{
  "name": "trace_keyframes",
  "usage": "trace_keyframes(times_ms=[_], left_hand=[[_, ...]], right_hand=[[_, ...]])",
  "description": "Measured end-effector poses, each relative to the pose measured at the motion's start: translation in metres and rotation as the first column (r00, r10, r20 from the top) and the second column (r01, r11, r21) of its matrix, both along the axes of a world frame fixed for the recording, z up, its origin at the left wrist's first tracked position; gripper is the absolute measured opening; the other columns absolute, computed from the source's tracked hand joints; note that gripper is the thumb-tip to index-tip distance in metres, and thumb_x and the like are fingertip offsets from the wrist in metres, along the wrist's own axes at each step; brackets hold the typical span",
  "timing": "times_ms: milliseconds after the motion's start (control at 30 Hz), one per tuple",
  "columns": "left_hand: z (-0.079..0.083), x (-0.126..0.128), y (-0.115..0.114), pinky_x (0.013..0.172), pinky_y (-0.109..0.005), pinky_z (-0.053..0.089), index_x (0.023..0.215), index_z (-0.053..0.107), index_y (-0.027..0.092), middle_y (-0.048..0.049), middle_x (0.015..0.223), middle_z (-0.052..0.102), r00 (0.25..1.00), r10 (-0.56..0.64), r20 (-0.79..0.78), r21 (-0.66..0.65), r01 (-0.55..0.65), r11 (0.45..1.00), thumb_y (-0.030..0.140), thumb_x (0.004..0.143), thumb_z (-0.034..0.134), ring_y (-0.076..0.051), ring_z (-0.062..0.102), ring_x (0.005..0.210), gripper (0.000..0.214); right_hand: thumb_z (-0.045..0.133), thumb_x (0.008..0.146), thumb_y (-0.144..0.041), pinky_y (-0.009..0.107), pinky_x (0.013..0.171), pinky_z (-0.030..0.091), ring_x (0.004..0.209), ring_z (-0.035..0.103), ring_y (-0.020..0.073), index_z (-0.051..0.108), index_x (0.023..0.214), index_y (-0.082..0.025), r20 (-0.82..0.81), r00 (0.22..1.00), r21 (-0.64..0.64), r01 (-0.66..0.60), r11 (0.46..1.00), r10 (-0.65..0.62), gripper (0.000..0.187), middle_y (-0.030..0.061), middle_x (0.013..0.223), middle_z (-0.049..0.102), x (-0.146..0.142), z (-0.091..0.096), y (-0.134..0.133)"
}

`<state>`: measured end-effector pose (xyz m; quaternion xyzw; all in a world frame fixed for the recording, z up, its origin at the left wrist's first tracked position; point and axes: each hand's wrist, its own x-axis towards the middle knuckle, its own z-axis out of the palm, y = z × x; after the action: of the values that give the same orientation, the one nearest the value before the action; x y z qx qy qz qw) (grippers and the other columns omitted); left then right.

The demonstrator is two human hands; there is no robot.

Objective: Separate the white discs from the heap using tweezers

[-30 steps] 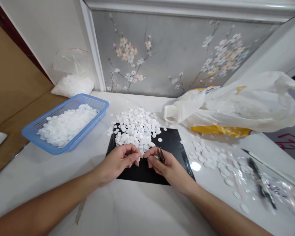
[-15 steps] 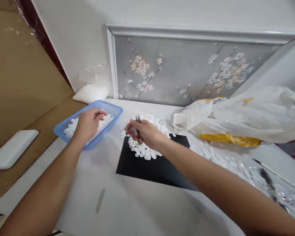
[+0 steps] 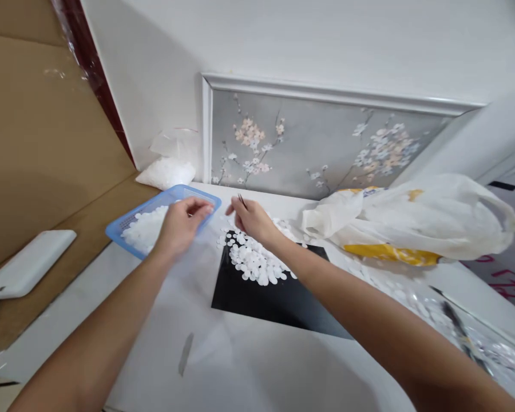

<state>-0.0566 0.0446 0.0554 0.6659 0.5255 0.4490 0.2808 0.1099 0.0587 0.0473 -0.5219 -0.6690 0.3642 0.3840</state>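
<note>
A blue plastic basket holds many small white discs. My left hand hovers over the basket's right edge, its fingers curled and pinched together; what is in them I cannot make out. My right hand is closed on thin metal tweezers whose tips point up. It sits above the far end of a pile of white discs lying on a black sheet.
A white and yellow plastic bag lies at the right. A clear bag of white discs leans on the wall behind the basket. A white device rests at the left. More discs and clear packets lie at the right edge.
Both hands left the near edge of the black sheet and reached forward. The left hand went to the basket, then drew back to its right edge. The view tilted up.
</note>
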Motion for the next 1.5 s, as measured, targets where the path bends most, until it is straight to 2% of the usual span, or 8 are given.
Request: trace_keyframes(times_ms=[67, 133, 233, 333, 567, 933, 1167, 1500], left_hand=[[-0.011, 0.030, -0.024, 0.061, -0.023, 0.044, 0.084, 0.063, 0.017, -0.0018, 0.075, 0.069, 0.914, -0.192, 0.358, -0.239, 0.288, 0.927, 0.036, 0.077, 0.063, -0.011, 0.058, 0.062, 0.021], [-0.024, 0.056, -0.050, 0.060, -0.023, 0.045, 0.078, 0.060, 0.015, -0.0039, 0.073, 0.070, 0.795, -0.221, 0.565, -0.430, 0.512, 0.744, 0.036, 0.072, 0.071, -0.010, 0.060, 0.060, 0.024], [-0.042, 0.078, -0.075, 0.071, -0.026, 0.050, 0.077, 0.054, 0.016, -0.0085, 0.080, 0.073, 0.707, -0.101, 0.700, -0.568, 0.638, 0.520, 0.034, 0.067, 0.078, -0.013, 0.066, 0.067, 0.032], [-0.056, 0.083, -0.081, 0.079, -0.027, 0.052, 0.078, 0.050, 0.017, -0.0113, 0.089, 0.074, 0.669, -0.011, 0.743, -0.599, 0.673, 0.434, 0.032, 0.070, 0.077, -0.015, 0.070, 0.076, 0.032], [-0.060, 0.086, -0.077, 0.085, -0.028, 0.054, 0.103, 0.060, 0.015, -0.0132, 0.106, 0.071, 0.686, 0.061, 0.725, -0.638, 0.635, 0.435, 0.031, 0.076, 0.073, -0.019, 0.070, 0.091, 0.034], [-0.058, 0.087, -0.075, 0.069, -0.026, 0.056, 0.096, 0.063, 0.016, -0.0083, 0.092, 0.073, 0.721, 0.095, 0.686, -0.687, 0.600, 0.410, 0.028, 0.077, 0.072, -0.020, 0.071, 0.081, 0.024], [-0.060, 0.087, -0.077, 0.073, -0.021, 0.052, 0.084, 0.069, 0.012, -0.0053, 0.081, 0.072, 0.733, 0.026, 0.680, -0.650, 0.586, 0.484, 0.027, 0.075, 0.073, -0.012, 0.067, 0.075, 0.018], [-0.053, 0.089, -0.078, 0.076, -0.029, 0.055, 0.087, 0.063, 0.012, -0.0096, 0.081, 0.074, 0.706, 0.032, 0.708, -0.648, 0.631, 0.428, 0.026, 0.074, 0.074, -0.019, 0.070, 0.077, 0.022]], right_hand=[[0.050, 0.087, -0.047, 0.025, 0.058, 0.039, 0.053, 0.048, 0.0134, 0.059, 0.083, -0.019, 0.070, 0.996, 0.034, 0.049, 0.998, -0.052, 0.030, -0.0046, 0.055, 0.048, 0.036, -0.016, -0.032], [0.047, 0.088, -0.046, 0.028, 0.061, 0.041, 0.054, 0.049, 0.0152, 0.059, 0.102, -0.019, 0.184, 0.978, 0.061, 0.094, 0.994, -0.104, 0.033, -0.0049, 0.056, 0.049, 0.069, -0.034, -0.062], [0.028, 0.095, -0.047, 0.033, 0.073, 0.045, 0.072, 0.057, 0.0188, 0.050, 0.129, -0.016, 0.228, 0.955, 0.063, 0.180, 0.982, -0.189, 0.050, 0.0019, 0.075, 0.059, 0.105, -0.060, -0.096], [0.029, 0.096, -0.047, 0.033, 0.073, 0.047, 0.074, 0.057, 0.0183, 0.042, 0.139, -0.016, 0.190, 0.959, 0.021, 0.211, 0.977, -0.211, 0.054, 0.0024, 0.079, 0.058, 0.121, -0.071, -0.116], [0.037, 0.096, -0.034, 0.029, 0.070, 0.051, 0.075, 0.058, 0.0178, 0.045, 0.139, -0.021, 0.255, 0.962, 0.140, 0.061, 0.988, -0.095, 0.045, 0.0050, 0.084, 0.057, 0.112, -0.063, -0.134], [0.034, 0.098, -0.028, 0.024, 0.062, 0.052, 0.066, 0.059, 0.0147, 0.050, 0.135, -0.018, 0.394, 0.918, 0.264, -0.061, 0.963, -0.050, 0.041, 0.0052, 0.079, 0.055, 0.106, -0.064, -0.146], [0.033, 0.099, -0.028, 0.024, 0.057, 0.052, 0.063, 0.060, 0.0144, 0.048, 0.136, -0.019, 0.469, 0.878, 0.321, -0.070, 0.944, -0.094, 0.042, 0.0055, 0.077, 0.058, 0.104, -0.063, -0.148], [0.032, 0.099, -0.026, 0.019, 0.051, 0.051, 0.059, 0.058, 0.0116, 0.054, 0.131, -0.014, 0.537, 0.834, 0.365, -0.098, 0.926, -0.124, 0.041, 0.0051, 0.075, 0.057, 0.103, -0.064, -0.150]])
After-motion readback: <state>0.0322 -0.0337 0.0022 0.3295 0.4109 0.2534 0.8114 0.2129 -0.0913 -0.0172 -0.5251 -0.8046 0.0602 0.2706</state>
